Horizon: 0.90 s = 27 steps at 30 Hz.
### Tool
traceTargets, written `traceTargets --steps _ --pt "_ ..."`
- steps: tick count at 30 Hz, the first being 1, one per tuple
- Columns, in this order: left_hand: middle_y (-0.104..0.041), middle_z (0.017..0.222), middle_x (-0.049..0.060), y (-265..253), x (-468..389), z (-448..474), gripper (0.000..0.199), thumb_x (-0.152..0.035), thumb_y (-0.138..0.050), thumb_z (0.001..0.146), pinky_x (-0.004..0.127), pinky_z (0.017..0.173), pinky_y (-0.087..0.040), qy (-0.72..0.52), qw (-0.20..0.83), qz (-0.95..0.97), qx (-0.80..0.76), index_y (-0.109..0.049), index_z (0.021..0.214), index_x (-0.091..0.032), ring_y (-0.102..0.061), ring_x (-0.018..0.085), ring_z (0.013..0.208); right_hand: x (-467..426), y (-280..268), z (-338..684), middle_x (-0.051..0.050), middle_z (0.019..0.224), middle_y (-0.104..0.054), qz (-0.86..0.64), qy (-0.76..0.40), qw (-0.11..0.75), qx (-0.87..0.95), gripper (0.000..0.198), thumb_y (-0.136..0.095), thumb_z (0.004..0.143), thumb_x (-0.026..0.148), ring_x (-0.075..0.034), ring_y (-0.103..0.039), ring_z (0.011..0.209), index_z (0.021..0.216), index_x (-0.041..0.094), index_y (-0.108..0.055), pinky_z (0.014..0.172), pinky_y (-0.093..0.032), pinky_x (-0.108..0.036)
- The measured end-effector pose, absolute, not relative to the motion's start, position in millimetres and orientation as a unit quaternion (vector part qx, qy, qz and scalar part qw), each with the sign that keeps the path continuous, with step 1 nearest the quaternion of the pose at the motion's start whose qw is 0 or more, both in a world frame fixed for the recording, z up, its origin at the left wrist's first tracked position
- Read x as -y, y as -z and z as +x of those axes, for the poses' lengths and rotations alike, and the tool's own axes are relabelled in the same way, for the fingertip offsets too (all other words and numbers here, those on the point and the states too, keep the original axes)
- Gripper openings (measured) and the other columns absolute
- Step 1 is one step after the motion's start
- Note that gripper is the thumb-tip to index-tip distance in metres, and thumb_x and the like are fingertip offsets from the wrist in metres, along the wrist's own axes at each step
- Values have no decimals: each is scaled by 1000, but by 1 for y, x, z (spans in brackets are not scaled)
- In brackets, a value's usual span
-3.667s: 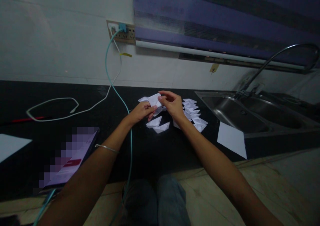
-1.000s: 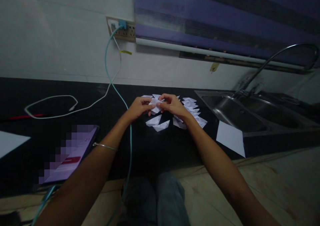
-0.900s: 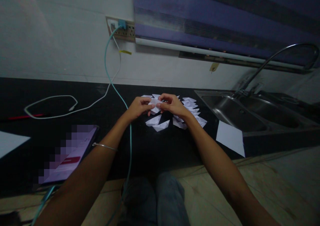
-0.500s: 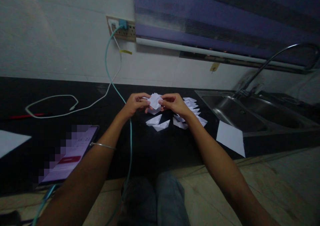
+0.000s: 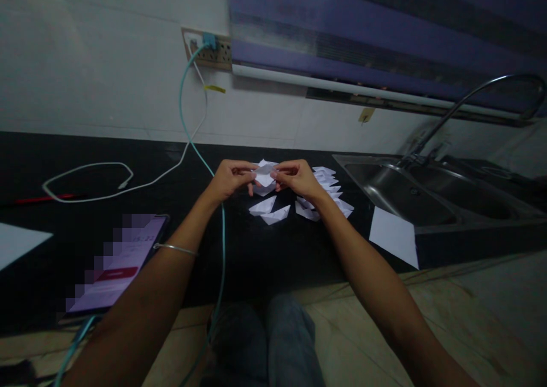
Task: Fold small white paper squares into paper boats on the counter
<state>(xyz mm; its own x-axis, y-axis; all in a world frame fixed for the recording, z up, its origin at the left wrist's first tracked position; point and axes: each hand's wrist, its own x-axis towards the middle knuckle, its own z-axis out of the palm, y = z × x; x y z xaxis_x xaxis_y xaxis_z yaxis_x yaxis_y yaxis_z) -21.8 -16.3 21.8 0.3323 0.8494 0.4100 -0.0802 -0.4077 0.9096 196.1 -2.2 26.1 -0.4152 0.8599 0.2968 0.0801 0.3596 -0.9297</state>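
Between my two hands is a small piece of folded white paper, pinched at its left and right sides. My left hand grips one side with thumb and fingers; my right hand grips the other. More white folded paper shows just behind and below the held piece, partly hidden by it. Two white paper boats lie on the black counter just below my hands. Beside and partly behind my right wrist, several more paper boats are grouped in rows.
A flat white paper sheet lies near the steel double sink; another sheet is at far left. A tablet-like screen rests beside my left forearm. A teal cable crosses the counter; a white cable loops near a red pen-like stick.
The folded paper between my fingers has opened somewhat, its near face now looking wider and hollow. Both hands stay in nearly the same place.
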Motion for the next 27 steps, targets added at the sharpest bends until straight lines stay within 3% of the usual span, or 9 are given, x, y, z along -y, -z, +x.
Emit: traceTargets --steps 6,10,16,27 --pt "-75 70 7 -25 18 -26 28 -26 -74 73 22 43 -43 -487 455 682 -301 -77 98 -13 -63 14 44 3 -27 197 -3 79 -72 -315 -460 448 699 29 -76 72 36 -12 -61 60 96 20 -77 61 -54 -29" --pt "-75 70 8 -23 16 -28 27 -26 -74 74 19 39 -37 -488 450 681 -310 -77 98 -13 -63 13 43 5 -29 197 -2 74 -71 -308 -452 445 709 25 -73 73 34 -13 -61 61 94 20 -77 62 -54 -29" --pt "-71 61 3 -18 16 -17 28 -28 -75 72 22 44 -47 -494 453 674 -310 -71 95 -11 -61 13 42 7 -24 189 -1 67 -66 -339 -391 461 721 32 -74 75 40 -13 -59 55 97 17 -70 54 -49 -26" --pt "-69 58 0 -23 23 -10 27 -29 -75 74 23 45 -48 -491 460 672 -310 -68 95 -14 -61 14 42 11 -25 184 -2 76 -65 -332 -329 476 746 31 -73 76 44 -14 -58 67 92 18 -65 57 -47 -25"
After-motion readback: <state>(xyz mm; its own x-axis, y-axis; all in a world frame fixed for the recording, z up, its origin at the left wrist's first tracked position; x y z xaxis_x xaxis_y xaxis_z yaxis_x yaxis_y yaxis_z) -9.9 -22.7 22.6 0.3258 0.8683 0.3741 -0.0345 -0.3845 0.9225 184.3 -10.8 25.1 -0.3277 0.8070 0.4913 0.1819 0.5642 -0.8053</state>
